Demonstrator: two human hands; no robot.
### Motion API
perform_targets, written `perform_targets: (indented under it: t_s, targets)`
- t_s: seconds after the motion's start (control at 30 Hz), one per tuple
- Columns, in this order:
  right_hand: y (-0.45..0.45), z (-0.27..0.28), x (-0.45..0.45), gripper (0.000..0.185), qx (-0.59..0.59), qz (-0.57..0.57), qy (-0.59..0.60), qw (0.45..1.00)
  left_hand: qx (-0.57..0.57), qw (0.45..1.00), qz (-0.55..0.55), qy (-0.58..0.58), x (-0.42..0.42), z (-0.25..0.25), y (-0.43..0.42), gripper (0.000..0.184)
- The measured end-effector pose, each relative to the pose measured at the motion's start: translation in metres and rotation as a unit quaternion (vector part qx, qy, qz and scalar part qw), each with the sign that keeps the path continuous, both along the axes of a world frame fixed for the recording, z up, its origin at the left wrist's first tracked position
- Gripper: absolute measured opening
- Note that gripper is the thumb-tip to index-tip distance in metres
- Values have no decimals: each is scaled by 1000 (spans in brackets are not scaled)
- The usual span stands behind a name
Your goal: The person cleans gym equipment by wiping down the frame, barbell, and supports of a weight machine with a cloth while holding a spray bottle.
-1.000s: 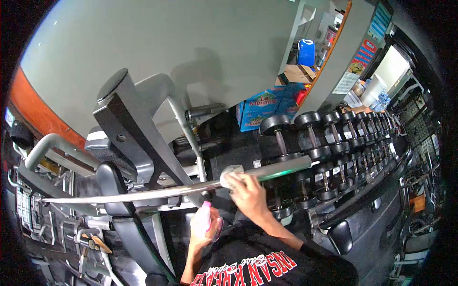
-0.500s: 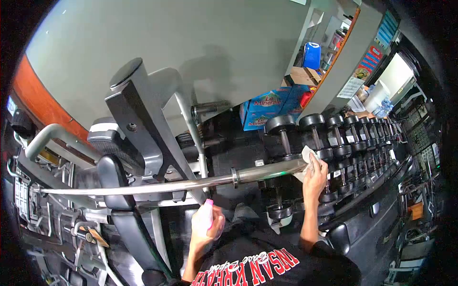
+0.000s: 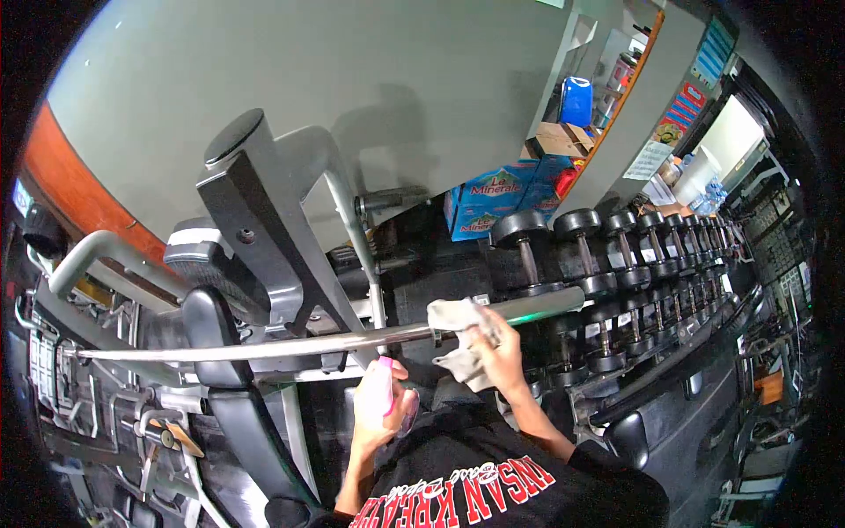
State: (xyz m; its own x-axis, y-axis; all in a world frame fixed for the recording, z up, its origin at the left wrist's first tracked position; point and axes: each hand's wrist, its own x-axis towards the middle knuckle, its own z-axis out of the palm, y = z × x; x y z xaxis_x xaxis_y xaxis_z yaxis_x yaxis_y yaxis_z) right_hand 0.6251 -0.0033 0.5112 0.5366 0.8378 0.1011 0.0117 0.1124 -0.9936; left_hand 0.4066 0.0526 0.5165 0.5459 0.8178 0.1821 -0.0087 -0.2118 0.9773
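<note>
A long chrome barbell (image 3: pixel 290 347) runs across the view, lying on the bench rack. My right hand (image 3: pixel 499 356) is closed on a pale cloth (image 3: pixel 459 319), which drapes over the bar at its collar, where the thick sleeve (image 3: pixel 541 307) begins. Below the bar, close to my body, my left hand (image 3: pixel 378 412) is wrapped round a spray bottle with a pink top (image 3: pixel 385 387). Most of the bottle is hidden by my fingers. The bottle is apart from the bar.
A black padded bench (image 3: pixel 255 431) and a grey rack upright (image 3: pixel 264 233) stand to the left. Rows of black dumbbells (image 3: pixel 581 251) fill a rack on the right. Blue water cartons (image 3: pixel 493 198) are stacked by the grey wall (image 3: pixel 290 70).
My right hand has slid the cloth leftward along the sleeve, from the bar's right end to the collar. My left hand stays in nearly the same place with the bottle.
</note>
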Motion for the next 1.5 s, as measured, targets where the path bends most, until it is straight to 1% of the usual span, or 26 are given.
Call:
perform_targets:
  t_s: [0.1, 0.13, 0.2, 0.23, 0.27, 0.33, 0.37, 0.4, 0.43, 0.47, 0.5, 0.57, 0.6, 0.63, 0.67, 0.7, 0.8, 0.83, 0.93, 1.0, 1.07, 1.2, 1.27, 1.4, 1.47, 1.5]
  targets:
    - [5, 4, 6, 45, 51, 8, 254, 966, 18, 1000, 22, -8, -1, 16, -3, 25]
    - [5, 2, 8, 47, 12, -1, 318, 948, 45, 998, 31, -12, -1, 22, -4, 32]
    - [6, -3, 19, 48, 59, 142, 478, 865, 71, 996, 51, -14, 0, 25, -7, 39]
    - [12, 0, 18, 49, 54, 160, 546, 820, 39, 997, 55, -46, 0, 23, -10, 47]
    - [18, 8, 14, 50, 66, 152, 563, 810, 7, 995, 60, -79, -1, 22, -11, 55]
    - [33, 12, 19, 43, 103, 270, 574, 767, 26, 997, 60, -38, -3, 26, -11, 65]
    - [44, 13, 11, 42, 94, 233, 441, 862, -22, 995, 77, -64, 1, 37, -16, 61]
    - [45, 25, 15, 30, -35, 141, 128, 981, -69, 989, 94, -90, 3, 43, -17, 56]
    - [53, 50, 11, 25, 31, 118, -86, 989, 28, 991, 103, -79, 5, 36, -13, 51]
    - [61, 63, 9, 23, 101, 89, -294, 946, 33, 989, 116, -80, 8, 35, -11, 51]
    - [71, 66, 12, 23, 109, 103, -294, 944, 30, 986, 131, -101, 12, 35, -10, 50]
    - [86, 68, 21, 24, 114, 89, -400, 905, 57, 979, 155, -119, 17, 33, -6, 52]
    - [89, 64, 33, 27, 65, 196, -227, 952, 61, 976, 172, -118, 20, 35, -5, 52]
    - [95, 62, 43, 30, 15, 250, 76, 965, 74, 969, 207, -115, 26, 37, -5, 51]
    - [102, 63, 48, 34, -46, 280, 369, 885, 85, 961, 240, -112, 31, 39, -4, 51]
    - [111, 68, 51, 42, -51, 303, 315, 898, 64, 956, 256, -126, 37, 39, -3, 47]
    - [139, 53, 74, 42, -85, 341, 316, 881, 84, 953, 289, -44, 47, 48, 2, 44]
    - [150, 39, 90, 41, -152, 345, 331, 865, 139, 946, 292, -12, 48, 42, 7, 43]
    - [179, 31, 102, 40, -154, 393, 312, 851, 107, 935, 337, -21, 63, 44, 8, 41]
    - [189, 41, 97, 42, -157, 391, 354, 835, 120, 922, 368, -12, 72, 50, 11, 40]
    - [199, 45, 93, 46, -97, 471, 308, 821, 133, 907, 399, -1, 81, 55, 9, 38]
    - [206, 46, 84, 44, -89, 451, 314, 830, 102, 880, 462, 41, 96, 66, 6, 24]
    - [207, 36, 89, 47, -70, 456, 288, 839, 152, 844, 493, 145, 103, 64, 8, 20]
    - [217, 19, 105, 40, -24, 437, 228, 870, 135, 840, 507, 137, 114, 65, 11, 20]
    - [214, 14, 111, 36, -90, 391, 414, 817, 158, 829, 523, 120, 119, 71, 16, 20]
    - [214, 12, 107, 38, -108, 353, 450, 813, 181, 819, 535, 101, 120, 74, 19, 20]
